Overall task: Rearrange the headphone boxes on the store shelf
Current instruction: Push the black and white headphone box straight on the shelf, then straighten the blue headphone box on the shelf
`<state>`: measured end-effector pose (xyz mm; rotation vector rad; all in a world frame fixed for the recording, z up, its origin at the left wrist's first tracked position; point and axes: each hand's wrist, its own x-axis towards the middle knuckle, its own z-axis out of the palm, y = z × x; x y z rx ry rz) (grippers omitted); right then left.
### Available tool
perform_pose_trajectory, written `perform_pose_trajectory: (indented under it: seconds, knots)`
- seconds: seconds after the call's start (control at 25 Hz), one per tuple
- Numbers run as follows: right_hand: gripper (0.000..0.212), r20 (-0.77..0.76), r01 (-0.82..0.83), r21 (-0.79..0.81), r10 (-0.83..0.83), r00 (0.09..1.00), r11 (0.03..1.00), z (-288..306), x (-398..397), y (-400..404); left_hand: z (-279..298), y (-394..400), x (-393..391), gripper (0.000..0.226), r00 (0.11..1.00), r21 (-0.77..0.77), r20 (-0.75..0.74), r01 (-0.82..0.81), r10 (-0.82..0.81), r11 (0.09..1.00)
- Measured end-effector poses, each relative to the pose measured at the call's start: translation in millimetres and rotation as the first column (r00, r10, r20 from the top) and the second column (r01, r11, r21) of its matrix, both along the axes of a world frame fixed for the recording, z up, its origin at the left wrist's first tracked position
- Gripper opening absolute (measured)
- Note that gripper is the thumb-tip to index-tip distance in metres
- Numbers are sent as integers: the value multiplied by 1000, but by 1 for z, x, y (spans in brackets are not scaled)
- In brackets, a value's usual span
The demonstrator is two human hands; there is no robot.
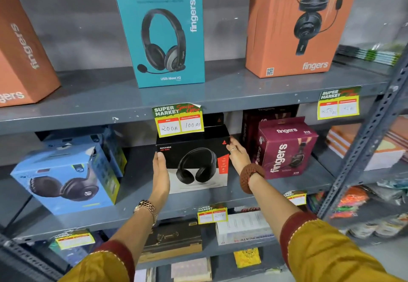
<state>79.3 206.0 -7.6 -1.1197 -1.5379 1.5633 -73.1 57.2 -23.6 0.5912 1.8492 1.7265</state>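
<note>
A black and white headphone box (195,162) stands on the middle shelf (141,202). My left hand (160,171) lies flat against its left side and my right hand (237,156) presses its right side, so both hands clasp it. To its left sits a blue headphone box (66,178), and to its right a maroon headphone box (284,147) with darker boxes behind it. On the upper shelf (220,96) stand a teal headphone box (163,36), an orange headphone box (293,27) at the right and another orange box (22,49) at the far left.
Yellow price tags (178,119) hang from the shelf edges. A perforated grey upright (366,131) borders the shelf at the right, with stacked stationery (364,147) beyond it. Lower shelves hold flat boxes (174,239) and packets.
</note>
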Motion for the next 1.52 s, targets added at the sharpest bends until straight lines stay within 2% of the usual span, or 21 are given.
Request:
perform_pose_trajectory:
  seconds: [0.44, 0.56, 0.68, 0.84, 0.96, 1.08, 1.2, 1.28, 1.4, 1.52]
  knots:
    - [47, -14, -47, -19, 47, 999, 999, -2, 3, 11, 1, 1, 6, 66, 1000, -53, -22, -10, 8, 999]
    - [46, -27, 38, 63, -36, 999, 997, -1, 12, 3, -2, -4, 10, 75, 999, -78, -38, 13, -16, 997]
    - [39, -99, 212, 243, -194, 976, 947, 4, 19, -16, -8, -21, 8, 66, 995, -71, -63, -80, 76, 994]
    - [34, -204, 297, 356, -236, 950, 886, 4, 6, -53, -21, -67, -13, 56, 970, 28, -136, -202, 204, 979]
    - [32, -244, 303, 389, -220, 945, 870, -1, -29, -92, -39, -115, -44, 58, 960, 53, -106, -254, 258, 966]
    - [30, -238, 244, 388, -159, 958, 889, -5, -87, -140, -43, -171, -102, 59, 916, 56, -67, -392, 396, 918]
    - [27, -209, 155, 326, -89, 974, 932, -8, -142, -178, -28, -205, -159, 60, 886, 16, -33, -463, 463, 886]
    - [27, -166, 54, 235, -15, 986, 970, -14, -189, -200, -15, -225, -201, 61, 898, 12, -23, -440, 440, 898]
    - [32, -141, -87, 39, 92, 986, 995, -18, -249, -227, 3, -240, -249, 67, 953, 11, 54, -300, 299, 954]
    - [44, -117, -132, -99, 120, 986, 986, -21, -281, -247, 16, -244, -264, 62, 988, 46, 70, -139, 136, 989]
